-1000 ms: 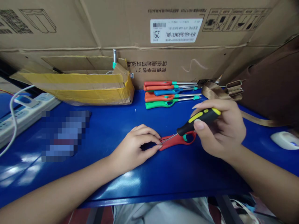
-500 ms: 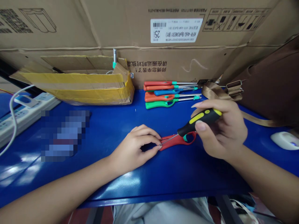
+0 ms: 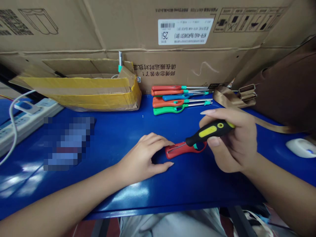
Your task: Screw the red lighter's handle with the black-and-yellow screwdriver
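A red utility lighter (image 3: pixel 182 151) lies on the blue table in front of me, its trigger loop toward the right. Its far right end is hidden behind my right hand (image 3: pixel 234 141), which is closed around a black and yellow screwdriver (image 3: pixel 209 131). The thin shaft slants down to the left, its tip over the lighter's butt end; whether it touches there I cannot tell. My left hand (image 3: pixel 145 158) rests at that end with thumb and fingers apart, the forefinger by the upper edge and the thumb below, clear of the lighter.
Several coloured lighters (image 3: pixel 170 97) lie stacked at the back, against a large cardboard sheet (image 3: pixel 192 59). To their left stands a yellow-taped box (image 3: pixel 98 95). A power strip (image 3: pixel 32 118) and blurred dark object (image 3: pixel 70 144) lie left; a brown strap (image 3: pixel 224 97) and white mouse (image 3: pixel 302 148) right.
My left thumb and fingertips have parted from the lighter's butt end, uncovering it. The screwdriver has shifted slightly left and down with my right hand.
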